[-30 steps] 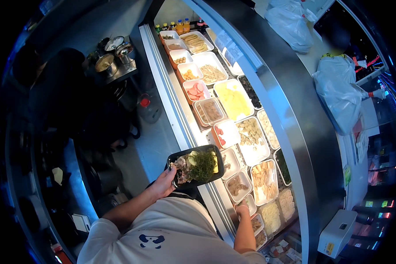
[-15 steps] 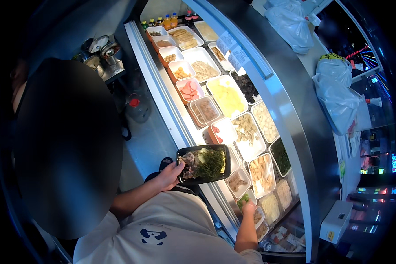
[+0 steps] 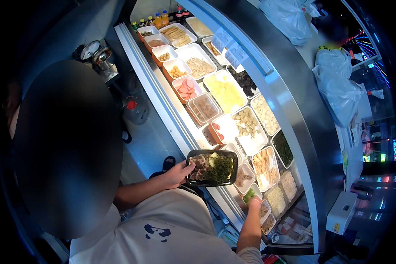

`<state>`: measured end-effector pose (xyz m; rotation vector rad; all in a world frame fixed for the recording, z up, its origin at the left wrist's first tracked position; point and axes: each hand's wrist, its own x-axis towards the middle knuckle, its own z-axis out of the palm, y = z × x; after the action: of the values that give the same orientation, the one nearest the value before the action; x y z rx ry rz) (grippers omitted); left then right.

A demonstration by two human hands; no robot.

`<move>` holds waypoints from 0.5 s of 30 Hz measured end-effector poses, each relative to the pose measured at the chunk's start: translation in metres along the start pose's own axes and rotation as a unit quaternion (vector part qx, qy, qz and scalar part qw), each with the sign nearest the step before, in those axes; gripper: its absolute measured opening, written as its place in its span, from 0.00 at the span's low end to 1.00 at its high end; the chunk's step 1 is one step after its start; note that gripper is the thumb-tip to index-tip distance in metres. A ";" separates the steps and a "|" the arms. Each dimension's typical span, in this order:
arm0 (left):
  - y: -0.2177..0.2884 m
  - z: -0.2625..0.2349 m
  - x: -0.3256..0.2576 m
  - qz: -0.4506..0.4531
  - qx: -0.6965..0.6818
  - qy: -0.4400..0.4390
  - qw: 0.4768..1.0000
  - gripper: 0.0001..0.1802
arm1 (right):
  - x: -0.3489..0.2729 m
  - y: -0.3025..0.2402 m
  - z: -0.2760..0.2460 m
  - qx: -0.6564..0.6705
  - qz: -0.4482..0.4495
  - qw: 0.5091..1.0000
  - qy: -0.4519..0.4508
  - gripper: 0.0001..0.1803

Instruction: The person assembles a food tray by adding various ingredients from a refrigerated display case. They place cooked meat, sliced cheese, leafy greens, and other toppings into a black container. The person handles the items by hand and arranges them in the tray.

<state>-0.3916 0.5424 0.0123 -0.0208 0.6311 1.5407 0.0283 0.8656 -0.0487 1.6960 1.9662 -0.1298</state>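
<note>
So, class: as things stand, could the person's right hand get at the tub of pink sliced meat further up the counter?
Probably not without stepping along. The right hand is down among the nearest tubs with something green, and the pink meat tub sits several tubs further up. Nothing covers it; the way is open, just far.

The person wears a white short-sleeved shirt (image 3: 171, 229) with a dark printed emblem (image 3: 156, 232).

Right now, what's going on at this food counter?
A person stands at a long display counter lined with tubs of ingredients. Their left hand holds a black tray already filled with greens and other pieces. Their right hand is down among the nearest tubs, at some green leaves; whether it grips them is unclear.
</note>
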 end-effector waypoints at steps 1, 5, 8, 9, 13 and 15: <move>-0.003 0.002 0.004 0.007 0.003 0.005 1.000 0.25 | 0.000 0.000 0.001 0.011 -0.009 1.000 0.021 0.27; 0.007 0.056 0.002 -0.036 0.063 0.091 0.993 0.19 | 0.007 0.030 0.026 0.076 0.034 0.996 0.043 0.28; -0.032 0.018 0.038 -0.061 0.171 0.117 0.976 0.32 | 0.019 0.057 0.034 0.097 0.017 0.992 0.076 0.27; -0.027 0.016 0.041 -0.039 0.135 0.081 0.987 0.29 | 0.023 0.030 0.023 0.124 0.049 0.990 0.053 0.24; -0.015 0.066 0.041 -0.045 0.041 0.030 0.998 0.27 | 0.009 0.042 0.013 0.046 -0.110 0.989 0.084 0.22; -0.022 0.058 0.053 -0.076 0.052 0.019 0.996 0.27 | -0.010 0.040 0.013 0.140 -0.012 0.982 0.126 0.23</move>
<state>-0.3552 0.6123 0.0327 -0.0185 0.7239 1.3609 0.0711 0.8598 -0.0445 1.9477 2.2409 -0.2189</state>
